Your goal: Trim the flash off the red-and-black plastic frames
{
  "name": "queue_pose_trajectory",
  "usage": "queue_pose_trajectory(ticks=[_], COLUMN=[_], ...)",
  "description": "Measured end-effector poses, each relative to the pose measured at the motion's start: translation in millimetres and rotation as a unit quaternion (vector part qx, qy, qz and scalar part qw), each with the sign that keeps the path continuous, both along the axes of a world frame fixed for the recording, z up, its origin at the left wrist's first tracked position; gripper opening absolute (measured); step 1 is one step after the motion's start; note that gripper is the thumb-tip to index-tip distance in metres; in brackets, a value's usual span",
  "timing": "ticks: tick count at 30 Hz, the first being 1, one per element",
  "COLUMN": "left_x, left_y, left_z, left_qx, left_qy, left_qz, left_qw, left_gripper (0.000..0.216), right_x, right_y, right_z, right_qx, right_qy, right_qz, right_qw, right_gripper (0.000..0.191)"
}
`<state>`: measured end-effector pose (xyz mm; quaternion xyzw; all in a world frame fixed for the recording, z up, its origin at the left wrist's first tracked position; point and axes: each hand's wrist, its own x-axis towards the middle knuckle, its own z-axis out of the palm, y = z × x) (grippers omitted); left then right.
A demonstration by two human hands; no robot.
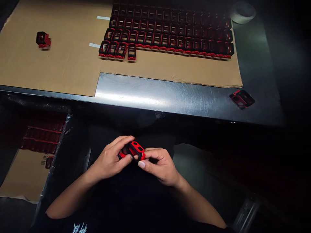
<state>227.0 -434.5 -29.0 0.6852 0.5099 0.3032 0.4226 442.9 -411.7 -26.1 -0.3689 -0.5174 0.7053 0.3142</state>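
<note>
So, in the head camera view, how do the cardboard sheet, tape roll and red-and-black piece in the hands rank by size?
Largest: the cardboard sheet. Then the tape roll and the red-and-black piece look alike; nearness to the camera makes ranking them unsure.

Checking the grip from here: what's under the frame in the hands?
The left hand and right hand cover the underside of the red-and-black frame, so that face cannot be seen. Below the hands is a dark shirt.
</note>
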Motion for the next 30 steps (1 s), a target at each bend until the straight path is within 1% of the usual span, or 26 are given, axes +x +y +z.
queue_pose_trajectory(ticks=[2, 4, 6, 8, 11, 13, 15, 20, 23, 26, 28, 30], left_x=[-0.3, -0.6, 0.0, 1.9, 6.9, 10.3, 12.8, 14.4, 13.9, 14.0, 14.5, 15.4], left_y=[-2.4, -5.2, -7.7, -9.2, -9.7, -9.4, -9.3, -10.8, -11.3, -11.0, -11.0, -11.5], left_z=[1.3, 2.5, 3.2, 3.4, 2.7, 1.6, 0.0, -5.3, -7.5, -6.8, -5.4, -4.6], left_qx=[-0.045, -0.075, -0.084, -0.088, -0.079, -0.049, -0.019, 0.020, 0.031, 0.025, 0.019, 0.024], left_qy=[-0.024, -0.056, -0.071, -0.067, -0.059, -0.053, -0.046, -0.042, -0.061, -0.086, -0.083, -0.067], left_qz=[0.021, 0.016, 0.013, 0.024, 0.040, 0.044, 0.044, 0.050, 0.049, 0.053, 0.063, 0.072], left_qw=[0.998, 0.995, 0.994, 0.994, 0.994, 0.996, 0.998, 0.998, 0.997, 0.995, 0.994, 0.995], left_gripper=[0.062, 0.070, 0.076, 0.083, 0.089, 0.089, 0.088, 0.086, 0.085, 0.083, 0.083, 0.085], right_x=[0.2, 0.0, -1.0, -2.9, -6.2, -7.7, -8.0, -6.9, -7.1, -5.5, -2.1, 2.2], right_y=[-0.6, -1.1, -1.3, -1.3, -1.2, -1.0, -0.8, -0.5, -0.9, 0.5, 3.1, 6.2], right_z=[-0.3, -1.3, -2.7, -4.3, -6.2, -7.0, -7.8, -10.7, -11.1, -8.7, -6.2, -3.7], right_qx=[0.054, 0.100, 0.139, 0.182, 0.251, 0.285, 0.303, 0.316, 0.309, 0.264, 0.212, 0.157], right_qy=[-0.034, -0.052, -0.061, -0.071, -0.081, -0.087, -0.098, -0.102, -0.086, -0.077, -0.078, -0.078], right_qz=[-0.001, 0.003, 0.006, 0.007, 0.006, 0.007, 0.009, 0.025, 0.025, 0.044, 0.049, 0.033], right_qw=[0.998, 0.994, 0.988, 0.981, 0.964, 0.954, 0.948, 0.943, 0.947, 0.960, 0.973, 0.984], right_gripper=[0.018, 0.017, 0.015, 0.011, 0.010, 0.013, 0.015, 0.015, 0.015, 0.018, 0.019, 0.020])
